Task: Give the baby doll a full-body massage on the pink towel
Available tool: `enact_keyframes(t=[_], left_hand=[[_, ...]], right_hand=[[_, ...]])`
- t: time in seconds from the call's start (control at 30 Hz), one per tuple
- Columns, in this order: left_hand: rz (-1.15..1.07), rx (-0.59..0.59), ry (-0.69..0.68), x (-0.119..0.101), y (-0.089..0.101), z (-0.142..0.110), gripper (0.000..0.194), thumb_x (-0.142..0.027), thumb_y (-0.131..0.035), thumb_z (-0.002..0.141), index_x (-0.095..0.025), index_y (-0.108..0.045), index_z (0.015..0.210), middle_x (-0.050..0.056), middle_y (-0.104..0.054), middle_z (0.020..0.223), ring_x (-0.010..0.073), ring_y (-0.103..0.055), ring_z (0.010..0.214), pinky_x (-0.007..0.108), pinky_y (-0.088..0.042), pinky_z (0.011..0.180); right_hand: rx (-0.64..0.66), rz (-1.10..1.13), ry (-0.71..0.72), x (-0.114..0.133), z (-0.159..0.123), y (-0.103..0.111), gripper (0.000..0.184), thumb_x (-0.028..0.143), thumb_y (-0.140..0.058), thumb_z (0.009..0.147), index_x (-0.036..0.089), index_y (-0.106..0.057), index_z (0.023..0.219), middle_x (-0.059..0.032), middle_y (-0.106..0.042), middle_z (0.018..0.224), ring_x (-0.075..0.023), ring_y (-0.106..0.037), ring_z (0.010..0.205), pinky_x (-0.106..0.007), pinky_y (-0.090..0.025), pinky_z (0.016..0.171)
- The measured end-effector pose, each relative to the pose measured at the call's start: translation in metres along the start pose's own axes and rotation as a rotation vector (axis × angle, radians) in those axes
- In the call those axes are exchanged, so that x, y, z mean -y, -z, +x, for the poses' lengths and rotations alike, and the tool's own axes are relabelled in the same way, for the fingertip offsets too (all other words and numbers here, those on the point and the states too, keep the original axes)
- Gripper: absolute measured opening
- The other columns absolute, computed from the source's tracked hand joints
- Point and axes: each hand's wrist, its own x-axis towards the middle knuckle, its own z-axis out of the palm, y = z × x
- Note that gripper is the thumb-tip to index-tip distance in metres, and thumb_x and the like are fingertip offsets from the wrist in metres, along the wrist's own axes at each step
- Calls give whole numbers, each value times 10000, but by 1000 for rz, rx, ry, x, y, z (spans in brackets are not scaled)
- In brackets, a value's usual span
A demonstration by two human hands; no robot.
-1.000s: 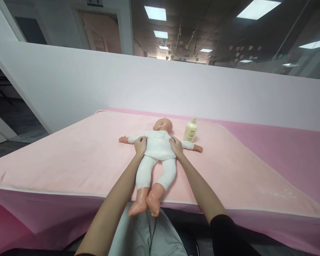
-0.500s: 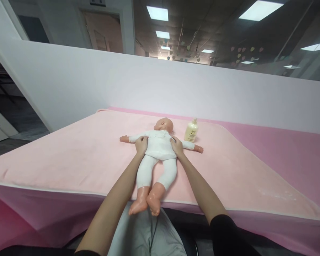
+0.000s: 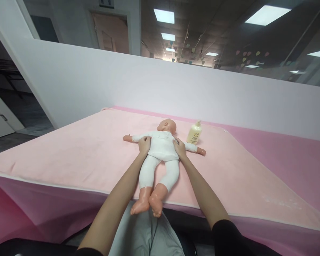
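Note:
A baby doll (image 3: 164, 145) with a white cloth body lies on its back, its head away from me and turned to the left. Both its arms are stretched out sideways, and its bare feet reach the front edge of the table. My left hand (image 3: 144, 145) grips the left side of the doll's torso, just under the arm. On the opposite side, my right hand (image 3: 179, 147) holds the torso in the same way. The fingers of both hands are partly hidden around and behind the doll's sides.
A pale yellow pump bottle (image 3: 194, 133) stands near the doll's head, on the right. Under everything lies a peach-pink blanket (image 3: 77, 153) over a pink cover (image 3: 290, 153). A white low wall (image 3: 202, 92) rises along the back. My legs (image 3: 146, 234) are below the front edge.
The whole view has shifted slightly, so everything appears a little farther right. My hands keep the same hold on the doll, which has not visibly moved on the blanket.

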Motion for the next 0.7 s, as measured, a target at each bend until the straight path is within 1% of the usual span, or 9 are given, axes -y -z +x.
enact_keyframes(t=[0.13,0.23,0.33,0.4,0.47,0.53,0.6,0.63,0.7], left_hand=[[145,33,2,-8,5,-4,299,-322,-404,770,-156,-609,629,42,-631,671,177,-554,701,275,-378,660],[314,133,-24,-15,13,-8,411,-445,-401,796,-171,-536,521,50,-555,546,182,-515,595,296,-351,605],[424,195,-62,-19,19,-9,477,-556,-420,784,-176,-533,519,79,-577,575,208,-538,624,312,-369,622],[406,201,-89,-19,19,-8,484,-584,-440,774,-171,-548,547,91,-603,622,226,-564,678,321,-397,655],[271,244,-89,-17,16,-7,457,-584,-488,759,-157,-585,629,93,-638,707,237,-592,758,327,-429,706],[14,343,-31,-16,11,-8,427,-559,-563,731,-142,-622,797,97,-670,867,242,-613,864,330,-459,760],[-260,440,69,-14,7,-10,475,-510,-653,690,-144,-597,987,110,-657,1043,239,-617,952,330,-484,798],[-358,465,115,-14,5,-11,520,-477,-691,669,-150,-569,1055,118,-639,1106,238,-617,980,332,-494,809],[-447,476,162,-15,3,-12,589,-403,-752,625,-161,-534,1116,127,-612,1170,238,-611,1019,335,-504,831]], right_hand=[[-1,-6,26,-2,0,0,377,348,-476,803,174,-640,1095,-74,-652,1141,-212,-580,1077,-348,-412,976],[-14,-13,61,-1,0,1,362,321,-467,804,174,-644,1084,-69,-660,1124,-206,-589,1057,-341,-419,967],[-33,-33,101,1,-1,1,344,295,-457,805,168,-651,1059,-71,-668,1102,-205,-598,1037,-336,-426,956],[-38,-54,117,2,-1,2,334,282,-451,806,168,-656,1044,-72,-672,1093,-207,-601,1031,-340,-427,954],[-44,-67,118,2,0,2,330,275,-451,804,167,-657,1039,-75,-669,1101,-209,-599,1039,-346,-423,961],[-48,-63,114,1,0,2,331,277,-452,803,168,-655,1040,-77,-666,1110,-210,-595,1050,-350,-418,970],[-46,-50,118,1,0,2,333,285,-450,804,173,-652,1044,-74,-664,1112,-207,-591,1057,-349,-416,974],[-42,-45,119,1,0,2,336,291,-448,805,175,-650,1047,-72,-664,1112,-204,-589,1058,-347,-416,974],[-31,-43,113,2,-1,3,344,299,-446,806,171,-644,1056,-75,-659,1121,-202,-585,1058,-343,-412,975]])
